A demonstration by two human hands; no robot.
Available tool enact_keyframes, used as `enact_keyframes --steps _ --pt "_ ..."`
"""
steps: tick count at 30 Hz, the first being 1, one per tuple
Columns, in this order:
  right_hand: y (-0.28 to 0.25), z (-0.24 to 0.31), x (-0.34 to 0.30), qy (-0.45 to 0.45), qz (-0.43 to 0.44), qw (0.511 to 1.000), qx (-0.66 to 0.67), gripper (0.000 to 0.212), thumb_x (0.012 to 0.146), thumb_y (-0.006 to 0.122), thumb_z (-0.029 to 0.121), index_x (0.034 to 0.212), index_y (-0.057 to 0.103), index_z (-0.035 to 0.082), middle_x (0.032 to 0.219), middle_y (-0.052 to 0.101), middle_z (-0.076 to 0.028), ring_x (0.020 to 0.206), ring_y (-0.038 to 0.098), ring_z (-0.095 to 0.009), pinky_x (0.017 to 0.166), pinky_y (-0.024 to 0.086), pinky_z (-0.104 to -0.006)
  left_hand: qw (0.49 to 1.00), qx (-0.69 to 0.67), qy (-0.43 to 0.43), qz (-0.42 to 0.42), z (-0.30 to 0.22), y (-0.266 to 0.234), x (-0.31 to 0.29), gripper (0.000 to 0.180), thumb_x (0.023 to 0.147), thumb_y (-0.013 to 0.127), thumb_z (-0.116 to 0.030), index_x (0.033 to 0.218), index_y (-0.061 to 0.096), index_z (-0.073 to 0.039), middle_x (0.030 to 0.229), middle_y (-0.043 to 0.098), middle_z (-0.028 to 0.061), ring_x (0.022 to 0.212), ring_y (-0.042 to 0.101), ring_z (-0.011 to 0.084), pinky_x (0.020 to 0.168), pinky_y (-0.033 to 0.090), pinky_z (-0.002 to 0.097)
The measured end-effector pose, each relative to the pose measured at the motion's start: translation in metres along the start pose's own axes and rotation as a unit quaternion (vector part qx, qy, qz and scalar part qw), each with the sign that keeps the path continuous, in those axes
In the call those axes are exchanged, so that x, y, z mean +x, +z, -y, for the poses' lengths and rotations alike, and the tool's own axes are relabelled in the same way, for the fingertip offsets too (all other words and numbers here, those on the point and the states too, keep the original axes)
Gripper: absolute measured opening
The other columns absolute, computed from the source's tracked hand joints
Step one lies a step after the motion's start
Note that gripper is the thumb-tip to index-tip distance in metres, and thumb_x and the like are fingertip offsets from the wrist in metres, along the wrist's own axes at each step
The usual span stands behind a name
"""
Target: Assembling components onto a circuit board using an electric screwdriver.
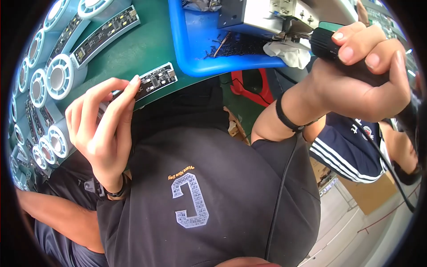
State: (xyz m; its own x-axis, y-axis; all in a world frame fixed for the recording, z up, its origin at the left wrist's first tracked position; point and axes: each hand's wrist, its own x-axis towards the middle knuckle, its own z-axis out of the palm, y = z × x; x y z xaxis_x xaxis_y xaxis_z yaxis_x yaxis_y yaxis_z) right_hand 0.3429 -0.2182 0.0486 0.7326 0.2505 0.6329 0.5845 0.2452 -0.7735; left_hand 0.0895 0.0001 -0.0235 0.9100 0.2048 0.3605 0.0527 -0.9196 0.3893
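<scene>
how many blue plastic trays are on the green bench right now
1: a blue tray at the bench's far edge, beside the right hand. Others may be hidden beyond the frame.

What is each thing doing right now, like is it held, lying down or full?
Left hand: pinching the circuit strip.
Circuit strip: dark, held at one end, lying at the green table's edge.
Right hand: closed around the screwdriver.
Screwdriver: black, gripped, tip toward the metal block.
Blue tray: holds scattered dark screws and a white cloth.
White rings: lying in rows on the table, untouched.
</scene>
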Motion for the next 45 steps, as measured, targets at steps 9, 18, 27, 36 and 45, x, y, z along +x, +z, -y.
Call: enact_keyframes --steps 9,18,27,36,45 --pt "0.048 0.032 -0.041 0.09 0.051 0.978 0.181 0.027 0.09 0.047 0.023 0.067 0.04 0.012 0.056 0.036 -0.004 0.047 0.04 -0.016 0.051 0.04 -0.0333 0.991 -0.083 -0.026 -0.102 0.027 0.005 -0.023 0.05 0.066 0.092 -0.001 0.113 0.078 -0.002 0.117 0.068 0.0128 0.104 0.067 0.0271 0.089 0.054 0.0366" --pt "0.145 0.048 -0.072 -0.039 0.202 0.963 0.175 0.016 0.096 0.046 0.026 0.097 0.053 0.012 0.072 0.046 -0.006 0.044 0.04 -0.014 0.041 0.036 -0.0335 0.929 -0.284 -0.085 -0.222 0.033 0.033 -0.031 0.073 0.064 0.097 -0.005 0.127 0.063 0.004 0.112 0.067 0.0145 0.1 0.069 0.0225 0.083 0.058 0.0307" --pt "0.15 0.053 -0.059 0.003 0.263 0.956 0.129 0.018 0.095 0.046 0.024 0.104 0.054 0.011 0.072 0.046 -0.005 0.043 0.04 -0.016 0.041 0.039 -0.0343 0.912 -0.346 -0.084 -0.203 0.023 0.019 -0.024 0.067 0.066 0.095 -0.004 0.125 0.064 0.002 0.111 0.069 0.0144 0.097 0.069 0.0227 0.08 0.057 0.0312" --pt "0.161 0.069 -0.045 0.028 0.257 0.956 0.141 0.023 0.095 0.046 0.023 0.111 0.056 0.011 0.072 0.046 -0.006 0.043 0.04 -0.017 0.041 0.041 -0.0355 0.922 -0.325 -0.063 -0.202 0.011 0.003 -0.002 0.063 0.066 0.093 -0.002 0.123 0.066 0.001 0.11 0.069 0.0146 0.094 0.068 0.0236 0.078 0.056 0.0313" --pt "0.172 0.054 -0.062 0.019 0.271 0.949 0.158 0.023 0.095 0.045 0.021 0.113 0.056 0.013 0.072 0.045 -0.006 0.043 0.04 -0.017 0.042 0.042 -0.036 0.916 -0.341 -0.074 -0.199 0.019 0.021 -0.017 0.058 0.067 0.09 0.0 0.12 0.068 0.0 0.108 0.068 0.0139 0.094 0.068 0.024 0.078 0.056 0.032"
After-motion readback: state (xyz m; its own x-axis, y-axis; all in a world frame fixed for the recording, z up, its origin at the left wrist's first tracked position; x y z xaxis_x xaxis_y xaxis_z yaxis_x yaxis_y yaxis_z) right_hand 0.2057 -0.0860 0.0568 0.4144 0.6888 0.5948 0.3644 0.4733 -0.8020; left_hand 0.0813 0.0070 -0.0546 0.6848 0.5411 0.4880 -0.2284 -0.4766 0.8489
